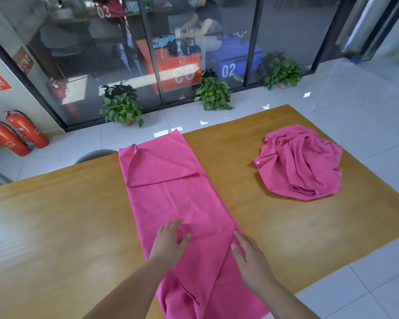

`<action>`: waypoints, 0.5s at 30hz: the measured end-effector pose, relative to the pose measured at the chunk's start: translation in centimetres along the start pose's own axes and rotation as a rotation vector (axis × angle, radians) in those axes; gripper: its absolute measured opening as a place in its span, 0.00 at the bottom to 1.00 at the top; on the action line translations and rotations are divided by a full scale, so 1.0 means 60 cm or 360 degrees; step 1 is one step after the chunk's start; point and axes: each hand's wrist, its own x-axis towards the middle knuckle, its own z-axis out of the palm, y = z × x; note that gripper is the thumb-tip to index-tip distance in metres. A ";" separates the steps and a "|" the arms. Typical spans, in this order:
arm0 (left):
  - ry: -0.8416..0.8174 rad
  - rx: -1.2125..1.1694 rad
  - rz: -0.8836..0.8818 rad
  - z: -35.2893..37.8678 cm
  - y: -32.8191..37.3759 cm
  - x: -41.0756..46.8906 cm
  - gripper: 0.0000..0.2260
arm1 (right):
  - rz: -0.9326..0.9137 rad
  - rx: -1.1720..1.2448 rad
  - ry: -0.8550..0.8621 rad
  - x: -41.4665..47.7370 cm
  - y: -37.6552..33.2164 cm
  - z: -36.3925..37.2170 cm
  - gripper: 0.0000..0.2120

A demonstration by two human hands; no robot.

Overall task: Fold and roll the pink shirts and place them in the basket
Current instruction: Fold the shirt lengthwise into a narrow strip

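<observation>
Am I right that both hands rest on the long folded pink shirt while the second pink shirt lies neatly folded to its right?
No: the head view shows the second pink shirt crumpled in a heap, not neatly folded. The left hand and right hand do rest on the long folded pink shirt.

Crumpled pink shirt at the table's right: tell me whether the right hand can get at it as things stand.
Probably yes. The right hand rests flat on the folded shirt, and only bare table lies between it and the crumpled shirt; the arm would have to stretch.
</observation>
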 end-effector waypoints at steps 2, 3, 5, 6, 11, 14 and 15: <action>0.0033 0.0015 0.0009 0.003 -0.025 -0.031 0.27 | -0.0006 -0.0066 0.0027 -0.015 -0.003 0.008 0.27; 0.0027 0.0033 0.0016 0.004 -0.035 -0.044 0.26 | -0.0001 -0.0114 0.0034 -0.023 -0.006 0.012 0.28; -0.0014 0.0053 0.0014 0.002 -0.049 -0.065 0.25 | 0.0004 -0.0215 0.0050 -0.038 -0.013 0.025 0.28; -0.0041 0.0043 0.0008 0.000 -0.053 -0.075 0.25 | 0.0006 -0.0261 0.0054 -0.049 -0.017 0.032 0.29; -0.0163 -0.0179 -0.0076 -0.006 -0.067 -0.100 0.24 | 0.0064 -0.0325 0.0067 -0.105 -0.028 0.070 0.28; -0.0195 -0.0259 -0.0152 -0.006 -0.067 -0.099 0.21 | 0.0108 -0.0306 0.0072 -0.142 -0.027 0.083 0.28; -0.0193 -0.0280 -0.0174 -0.005 -0.066 -0.098 0.20 | 0.0125 -0.0268 0.0074 -0.151 -0.024 0.085 0.28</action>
